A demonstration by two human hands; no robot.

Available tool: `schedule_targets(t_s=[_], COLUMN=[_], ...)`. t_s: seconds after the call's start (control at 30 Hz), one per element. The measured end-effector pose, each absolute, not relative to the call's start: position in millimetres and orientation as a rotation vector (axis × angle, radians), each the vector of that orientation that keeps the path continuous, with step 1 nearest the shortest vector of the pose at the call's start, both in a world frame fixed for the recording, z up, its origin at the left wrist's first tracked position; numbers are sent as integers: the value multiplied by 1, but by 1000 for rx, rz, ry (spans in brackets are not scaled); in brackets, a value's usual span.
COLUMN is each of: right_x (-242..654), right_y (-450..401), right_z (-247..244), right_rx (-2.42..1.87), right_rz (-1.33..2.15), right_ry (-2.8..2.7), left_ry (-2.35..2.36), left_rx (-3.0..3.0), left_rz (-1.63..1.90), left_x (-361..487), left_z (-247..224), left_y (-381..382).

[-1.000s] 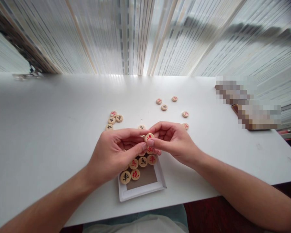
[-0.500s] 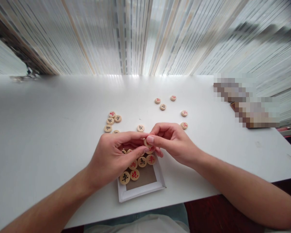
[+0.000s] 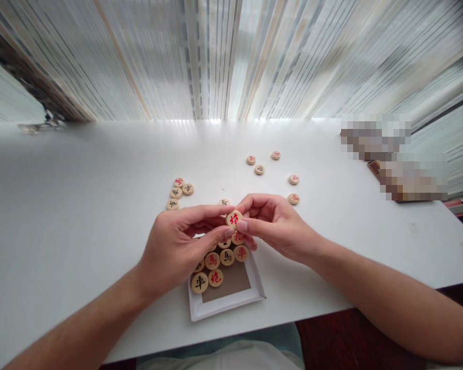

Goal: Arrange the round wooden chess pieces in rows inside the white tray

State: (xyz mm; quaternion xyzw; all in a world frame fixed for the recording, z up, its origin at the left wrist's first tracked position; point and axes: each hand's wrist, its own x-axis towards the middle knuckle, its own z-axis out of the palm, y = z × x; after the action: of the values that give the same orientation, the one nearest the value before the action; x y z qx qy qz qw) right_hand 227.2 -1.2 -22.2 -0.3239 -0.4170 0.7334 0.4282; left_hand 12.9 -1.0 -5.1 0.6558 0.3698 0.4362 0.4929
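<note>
A round wooden Chinese chess piece (image 3: 233, 219) with a red character faces up between my hands, above a shallow white box (image 3: 226, 307). My right hand (image 3: 280, 221) pinches its right edge between thumb and fingers. On the other side, my left hand (image 3: 177, 246) has its thumb and fingertips closed about the piece's left edge. Inside the box lie several pieces in rows, among them a black-marked piece (image 3: 199, 282) and a red-marked piece (image 3: 215, 278) in the nearest row. My left hand covers part of the box's far left.
Loose pieces lie beyond my hands: a cluster including a red-marked one (image 3: 178, 182) at left, and several more around a black-marked one (image 3: 259, 170) at right. Blurred-out brown objects (image 3: 403, 192) sit at the white table's (image 3: 81, 205) right. Curtains (image 3: 216, 61) hang behind.
The piece between my hands has turned so its red character now shows fully; before, my right thumb covered most of it. Both hands stay nearly in place.
</note>
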Motion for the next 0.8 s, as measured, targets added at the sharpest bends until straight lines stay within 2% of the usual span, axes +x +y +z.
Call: schedule_targets(t_s=[0.43,0.8], right_x=[223,224], right_y=[-3,-2], right_z=[-12,-15], right_rx=[-929,-861], right_rz=[1859,1853], right_ry=[-1023,-1051], left_ry=[819,800], left_rx=[1740,1721], left_rz=[1060,1032], left_x=[13,14], left_z=[-5,-4], left_y=[-3,-2])
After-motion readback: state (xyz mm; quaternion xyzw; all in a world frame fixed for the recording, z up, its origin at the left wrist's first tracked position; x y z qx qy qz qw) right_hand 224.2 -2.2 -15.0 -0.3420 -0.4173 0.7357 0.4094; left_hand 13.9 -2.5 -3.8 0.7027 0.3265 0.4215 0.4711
